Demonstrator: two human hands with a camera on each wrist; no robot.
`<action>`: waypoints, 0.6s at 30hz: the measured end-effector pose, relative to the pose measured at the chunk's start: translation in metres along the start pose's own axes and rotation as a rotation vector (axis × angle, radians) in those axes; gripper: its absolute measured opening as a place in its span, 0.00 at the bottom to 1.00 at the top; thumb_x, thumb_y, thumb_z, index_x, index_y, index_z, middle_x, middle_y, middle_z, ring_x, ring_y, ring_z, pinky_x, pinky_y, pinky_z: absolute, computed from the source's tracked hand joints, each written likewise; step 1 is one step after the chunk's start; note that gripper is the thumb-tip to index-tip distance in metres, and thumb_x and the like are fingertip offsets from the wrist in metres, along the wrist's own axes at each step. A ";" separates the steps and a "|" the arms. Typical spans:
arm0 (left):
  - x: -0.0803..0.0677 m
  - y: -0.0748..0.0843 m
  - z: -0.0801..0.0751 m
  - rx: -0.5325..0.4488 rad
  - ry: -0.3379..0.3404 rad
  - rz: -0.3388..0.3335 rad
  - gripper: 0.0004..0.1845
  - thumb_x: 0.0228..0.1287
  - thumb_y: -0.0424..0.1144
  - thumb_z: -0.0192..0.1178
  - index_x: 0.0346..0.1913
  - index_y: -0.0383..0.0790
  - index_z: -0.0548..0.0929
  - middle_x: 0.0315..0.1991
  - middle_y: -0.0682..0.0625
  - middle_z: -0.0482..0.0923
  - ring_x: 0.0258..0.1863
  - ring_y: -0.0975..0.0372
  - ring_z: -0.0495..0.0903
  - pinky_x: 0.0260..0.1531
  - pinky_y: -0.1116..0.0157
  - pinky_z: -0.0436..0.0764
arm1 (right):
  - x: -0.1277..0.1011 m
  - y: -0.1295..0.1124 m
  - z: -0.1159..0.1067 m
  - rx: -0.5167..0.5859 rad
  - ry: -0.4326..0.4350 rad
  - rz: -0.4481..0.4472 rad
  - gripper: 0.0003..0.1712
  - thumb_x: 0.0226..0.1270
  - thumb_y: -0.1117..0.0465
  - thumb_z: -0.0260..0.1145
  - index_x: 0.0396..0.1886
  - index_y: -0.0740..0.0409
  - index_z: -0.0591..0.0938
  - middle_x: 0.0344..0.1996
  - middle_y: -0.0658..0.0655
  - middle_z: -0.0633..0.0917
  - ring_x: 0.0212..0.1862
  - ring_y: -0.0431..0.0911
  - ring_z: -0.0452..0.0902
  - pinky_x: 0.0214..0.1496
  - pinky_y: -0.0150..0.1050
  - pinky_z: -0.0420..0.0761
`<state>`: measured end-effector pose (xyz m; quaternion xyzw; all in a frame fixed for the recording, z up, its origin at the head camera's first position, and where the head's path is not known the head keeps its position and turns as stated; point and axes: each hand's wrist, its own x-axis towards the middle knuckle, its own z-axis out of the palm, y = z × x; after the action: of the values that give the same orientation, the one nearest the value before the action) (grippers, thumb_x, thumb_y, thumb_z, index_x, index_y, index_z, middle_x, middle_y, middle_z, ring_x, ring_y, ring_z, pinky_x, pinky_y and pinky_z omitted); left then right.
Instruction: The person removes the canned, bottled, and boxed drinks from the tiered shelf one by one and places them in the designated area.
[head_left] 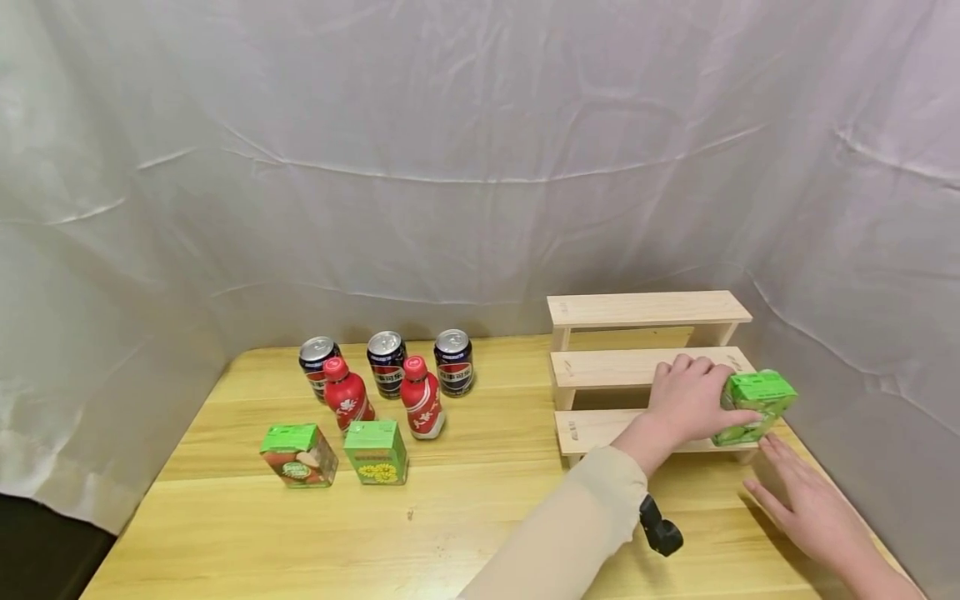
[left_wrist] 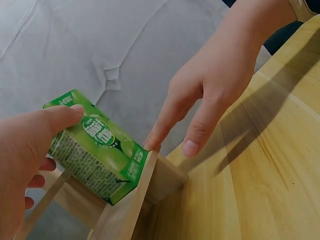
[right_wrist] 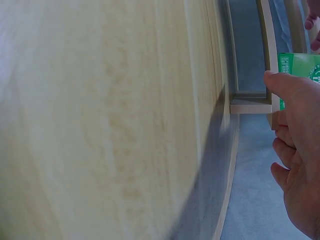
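Observation:
My left hand (head_left: 686, 402) grips a green juice carton (head_left: 763, 393) at the right end of the bottom tier of a three-tier wooden shelf (head_left: 596, 431). In the left wrist view, its thumb lies across the front of the carton (left_wrist: 102, 135), whose lower edge meets the tier. My right hand (head_left: 813, 512) is just below and right of that corner. Its fingers reach forward, and a fingertip touches the tier's end beside the carton in the left wrist view. The right wrist view shows the right hand (right_wrist: 302, 145) at the board's end, its palm partly cut off.
At the table's left stand dark blue cola cans (head_left: 387, 367), red bottles (head_left: 422, 398), a green-topped carton with fruit pictures (head_left: 300, 457) and a green carton with yellow flowers (head_left: 377, 454). Grey cloth (head_left: 450, 208) hangs behind and beside the table. A black strap piece (head_left: 660, 529) sticks out at the left wrist.

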<state>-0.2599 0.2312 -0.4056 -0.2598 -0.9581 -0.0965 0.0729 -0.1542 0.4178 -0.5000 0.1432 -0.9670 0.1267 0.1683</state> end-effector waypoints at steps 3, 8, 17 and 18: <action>0.004 0.004 -0.001 0.012 -0.006 0.000 0.37 0.50 0.82 0.46 0.63 0.73 0.67 0.57 0.73 0.71 0.54 0.72 0.66 0.49 0.69 0.64 | 0.001 0.000 0.000 -0.006 0.013 -0.009 0.41 0.69 0.54 0.63 0.71 0.73 0.59 0.71 0.75 0.60 0.79 0.46 0.36 0.74 0.27 0.26; 0.011 0.007 -0.001 0.045 -0.016 0.013 0.36 0.51 0.82 0.47 0.61 0.72 0.68 0.56 0.72 0.70 0.54 0.72 0.66 0.50 0.69 0.65 | 0.002 -0.001 0.000 -0.012 0.014 -0.012 0.41 0.70 0.53 0.62 0.72 0.73 0.59 0.72 0.74 0.59 0.79 0.43 0.34 0.75 0.27 0.26; 0.008 0.009 0.003 0.041 -0.011 0.035 0.35 0.52 0.81 0.46 0.60 0.70 0.68 0.53 0.74 0.73 0.51 0.73 0.69 0.47 0.69 0.66 | 0.000 -0.003 -0.002 -0.015 0.001 0.008 0.40 0.70 0.53 0.62 0.71 0.73 0.60 0.72 0.74 0.60 0.79 0.48 0.37 0.74 0.26 0.26; 0.007 0.008 0.003 0.041 -0.005 0.035 0.35 0.52 0.81 0.45 0.60 0.71 0.68 0.53 0.74 0.73 0.50 0.73 0.69 0.46 0.69 0.66 | 0.000 -0.003 -0.002 -0.013 0.001 0.009 0.40 0.70 0.53 0.62 0.71 0.73 0.60 0.72 0.74 0.59 0.79 0.47 0.36 0.74 0.26 0.26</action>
<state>-0.2622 0.2426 -0.4059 -0.2753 -0.9553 -0.0750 0.0773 -0.1527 0.4157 -0.4976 0.1378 -0.9683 0.1212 0.1693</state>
